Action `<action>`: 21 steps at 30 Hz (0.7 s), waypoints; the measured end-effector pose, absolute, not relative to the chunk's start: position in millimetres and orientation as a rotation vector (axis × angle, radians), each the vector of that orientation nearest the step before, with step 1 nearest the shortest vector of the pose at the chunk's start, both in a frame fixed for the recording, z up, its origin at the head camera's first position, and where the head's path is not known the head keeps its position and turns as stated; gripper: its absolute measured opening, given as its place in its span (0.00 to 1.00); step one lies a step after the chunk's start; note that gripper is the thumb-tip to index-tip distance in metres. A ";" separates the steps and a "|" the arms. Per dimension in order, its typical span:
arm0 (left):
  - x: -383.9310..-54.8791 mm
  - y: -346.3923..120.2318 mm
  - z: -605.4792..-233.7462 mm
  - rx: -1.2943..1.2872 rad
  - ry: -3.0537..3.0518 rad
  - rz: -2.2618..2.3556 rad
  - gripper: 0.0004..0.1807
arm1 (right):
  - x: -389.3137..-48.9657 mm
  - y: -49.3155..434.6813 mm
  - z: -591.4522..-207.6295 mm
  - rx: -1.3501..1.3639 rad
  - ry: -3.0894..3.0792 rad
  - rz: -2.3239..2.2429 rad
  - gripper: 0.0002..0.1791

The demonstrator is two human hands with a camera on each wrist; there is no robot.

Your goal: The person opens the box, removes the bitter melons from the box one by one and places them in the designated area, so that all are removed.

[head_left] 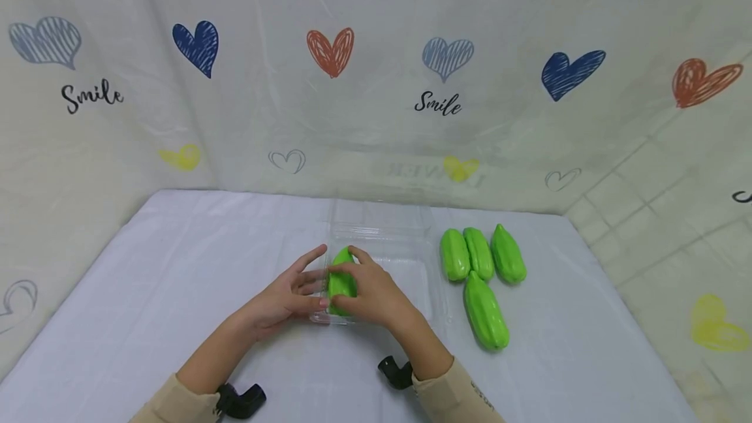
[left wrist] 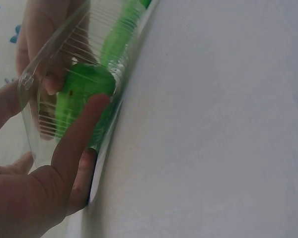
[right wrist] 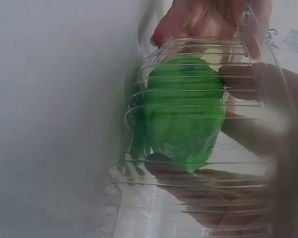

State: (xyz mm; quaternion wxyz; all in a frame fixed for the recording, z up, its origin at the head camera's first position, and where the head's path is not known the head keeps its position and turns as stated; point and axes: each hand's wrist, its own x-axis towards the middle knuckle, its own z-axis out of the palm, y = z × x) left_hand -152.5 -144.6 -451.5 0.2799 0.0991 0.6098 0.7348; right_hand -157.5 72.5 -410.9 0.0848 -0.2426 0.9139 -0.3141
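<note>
In the head view my right hand (head_left: 376, 289) pinches a green, ribbed star fruit (head_left: 342, 282) between thumb and fingers. That fruit lies lengthwise inside the left end of a clear plastic clamshell box (head_left: 405, 279), against its side wall. Through the ribbed wall, the right wrist view shows the same star fruit (right wrist: 184, 109) with right fingertips beside it. My left hand (head_left: 288, 299) is at the box's left side, its fingers spread and mostly straight. In the left wrist view, one left finger (left wrist: 82, 129) presses the outside of the clear wall.
Right of the box lie several more green star fruits (head_left: 486, 312), grouped close together on the white-covered table (head_left: 176, 266). The box's lid (head_left: 378, 216) stands raised at the back. Behind the table hangs a curtain (head_left: 376, 129) printed with hearts.
</note>
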 end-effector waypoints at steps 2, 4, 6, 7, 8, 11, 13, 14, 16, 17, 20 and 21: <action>-152.3 -144.8 -451.8 0.271 1.631 1.973 0.55 | -157.6 72.8 -410.1 -0.721 2.732 -0.939 0.26; -152.0 -145.1 -452.0 0.274 1.627 1.974 0.55 | -157.7 73.3 -408.9 -0.720 2.737 -0.941 0.26; -151.7 -145.2 -451.7 0.276 1.627 1.975 0.55 | -157.9 73.8 -407.8 -0.718 2.743 -0.942 0.27; -151.6 -145.2 -451.7 0.276 1.627 1.976 0.55 | -158.1 74.2 -407.2 -0.717 2.746 -0.942 0.27; -151.5 -145.1 -451.6 0.277 1.628 1.976 0.55 | -158.2 74.5 -406.7 -0.715 2.748 -0.943 0.27; -151.3 -145.1 -451.3 0.276 1.628 1.979 0.55 | -159.1 75.4 -406.4 -0.713 2.755 -0.937 0.27; -151.2 -145.1 -451.1 0.276 1.626 1.981 0.55 | -159.4 76.0 -406.0 -0.710 2.754 -0.939 0.27; -151.1 -145.1 -451.0 0.274 1.625 1.981 0.55 | -159.5 76.4 -405.7 -0.709 2.753 -0.941 0.27; -151.2 -145.1 -450.8 0.271 1.625 1.981 0.55 | -159.9 76.9 -405.8 -0.715 2.754 -0.944 0.27; -151.3 -145.0 -450.8 0.270 1.625 1.980 0.55 | -160.1 77.3 -405.6 -0.721 2.757 -0.946 0.26; -151.5 -144.7 -450.7 0.265 1.631 1.976 0.55 | -160.3 78.6 -404.4 -0.740 2.771 -0.953 0.26; -151.7 -144.5 -450.7 0.262 1.632 1.974 0.55 | -160.5 79.0 -404.0 -0.744 2.774 -0.954 0.26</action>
